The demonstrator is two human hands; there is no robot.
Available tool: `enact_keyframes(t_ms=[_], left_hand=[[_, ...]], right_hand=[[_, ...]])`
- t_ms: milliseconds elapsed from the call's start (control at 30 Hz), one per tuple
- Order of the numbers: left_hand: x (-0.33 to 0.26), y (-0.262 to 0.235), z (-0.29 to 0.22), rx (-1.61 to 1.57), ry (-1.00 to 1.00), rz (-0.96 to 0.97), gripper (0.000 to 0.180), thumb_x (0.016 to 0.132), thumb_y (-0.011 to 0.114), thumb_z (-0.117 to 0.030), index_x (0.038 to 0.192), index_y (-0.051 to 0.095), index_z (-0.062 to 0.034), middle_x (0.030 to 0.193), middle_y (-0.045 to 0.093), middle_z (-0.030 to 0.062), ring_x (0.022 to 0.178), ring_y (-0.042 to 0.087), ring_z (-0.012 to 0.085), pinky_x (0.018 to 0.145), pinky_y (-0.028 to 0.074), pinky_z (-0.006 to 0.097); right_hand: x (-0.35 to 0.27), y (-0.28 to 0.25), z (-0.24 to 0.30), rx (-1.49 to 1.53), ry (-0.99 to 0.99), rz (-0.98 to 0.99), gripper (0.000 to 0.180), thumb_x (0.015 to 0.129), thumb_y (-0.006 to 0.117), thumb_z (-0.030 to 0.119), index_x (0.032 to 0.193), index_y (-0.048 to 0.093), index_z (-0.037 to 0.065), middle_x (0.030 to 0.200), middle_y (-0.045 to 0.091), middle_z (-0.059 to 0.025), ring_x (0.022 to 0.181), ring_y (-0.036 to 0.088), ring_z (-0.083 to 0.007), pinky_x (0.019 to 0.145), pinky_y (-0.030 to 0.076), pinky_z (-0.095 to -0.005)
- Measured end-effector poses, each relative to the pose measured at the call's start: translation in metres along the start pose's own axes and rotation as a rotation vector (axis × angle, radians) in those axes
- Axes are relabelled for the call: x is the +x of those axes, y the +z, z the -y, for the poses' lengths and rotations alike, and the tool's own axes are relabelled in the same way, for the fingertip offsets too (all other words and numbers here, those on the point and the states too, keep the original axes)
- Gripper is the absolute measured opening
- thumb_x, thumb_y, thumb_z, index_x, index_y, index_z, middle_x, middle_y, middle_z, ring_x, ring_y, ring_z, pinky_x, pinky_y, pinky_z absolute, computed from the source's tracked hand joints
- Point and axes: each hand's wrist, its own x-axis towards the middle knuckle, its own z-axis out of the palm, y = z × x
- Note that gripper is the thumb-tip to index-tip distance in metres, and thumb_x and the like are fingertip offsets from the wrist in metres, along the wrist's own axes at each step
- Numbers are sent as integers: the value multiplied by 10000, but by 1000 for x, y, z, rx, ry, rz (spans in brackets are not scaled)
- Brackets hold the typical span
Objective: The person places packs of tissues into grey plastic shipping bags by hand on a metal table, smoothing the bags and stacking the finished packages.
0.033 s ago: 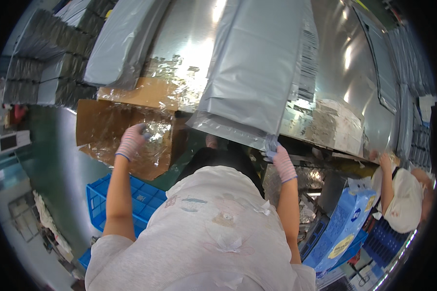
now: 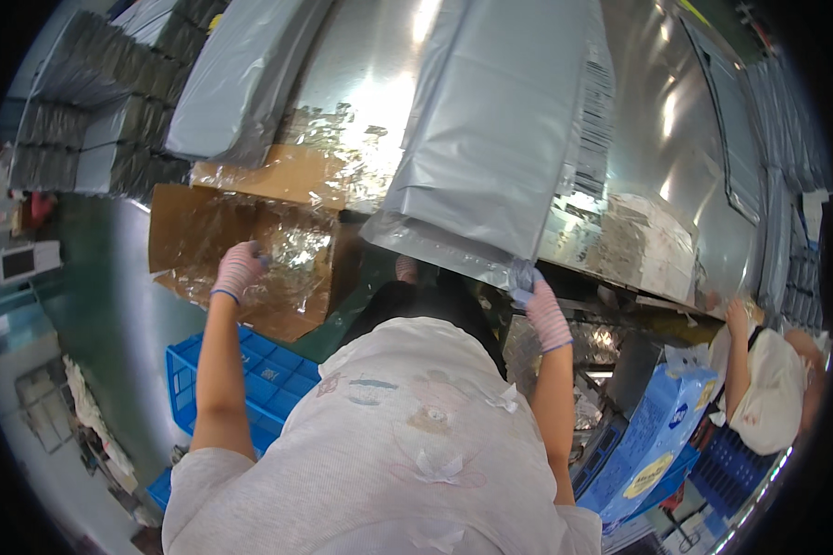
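My left hand (image 2: 239,270), in a pink-and-white striped glove with greyish fingertips, hovers over an open cardboard box (image 2: 187,222) strewn with clear plastic film scraps. Its fingers are bent and slightly apart, with nothing visible in them. My right hand (image 2: 542,310), gloved alike, pinches the near right corner of a long grey plastic bag stack (image 2: 495,139). That stack lies lengthwise on a shiny metal table (image 2: 366,69), its near end reaching past the table's edge. At this corner the plastic is bunched between my fingers.
Another grey bag stack (image 2: 241,83) lies at the far left of the table. Bundled grey stacks (image 2: 111,139) stand beyond it. A blue crate (image 2: 278,365) sits below my left arm; a blue printed package (image 2: 643,435) stands at right. Another person (image 2: 768,379) is at the far right.
My left hand has shifted slightly left and down over the box. My right hand has stayed at the bag stack's corner. The whole view has shifted a little.
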Motion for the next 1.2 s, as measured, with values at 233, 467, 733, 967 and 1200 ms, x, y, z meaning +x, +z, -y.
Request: enact_keyframes(t_ms=[233, 467, 733, 967, 1200], left_hand=[[-3, -34, 26, -683, -104, 123, 346, 753, 626, -232, 997, 609, 12, 879, 641, 153, 777, 617, 238, 694, 488, 351], [35, -37, -114, -467, 374, -180, 386, 763, 587, -164, 1124, 553, -33, 942, 628, 162, 857, 608, 259, 738, 480, 332], [20, -19, -258, 82, 798, -357, 951, 641, 725, -386, 1374, 209, -68, 1331, 363, 215, 1143, 450, 361, 959, 384, 353], [24, -6, -255, -399, 596, -116, 964, 607, 753, -158, 1379, 180, -84, 1265, 444, 205, 1101, 495, 327, 937, 403, 341], [80, 23, -97, -1112, 108, -425, 390, 773, 532, -146, 1135, 535, -1, 1073, 594, 164, 903, 592, 222, 806, 464, 306]], right_hand=[[26, -9, 9, -216, 3, -119, 432, 760, 648, 210, 1096, 516, -28, 896, 591, -128, 811, 538, -196, 759, 446, -298], [67, -20, -76, 85, -114, -159, 239, 808, 538, 76, 998, 571, -65, 837, 605, -83, 703, 494, -132, 678, 429, -261], [36, -1, -33, 183, -44, -210, 159, 823, 464, 8, 907, 597, -12, 707, 565, -31, 605, 441, -114, 564, 389, -251], [55, -17, 11, 1504, 316, 90, 167, 848, 555, 195, 870, 577, 31, 840, 641, -118, 618, 575, -248, 645, 511, -369], [84, -8, 74, 1248, 388, -281, 195, 791, 607, 304, 724, 583, 123, 730, 607, -24, 676, 514, -209, 820, 417, -435]])
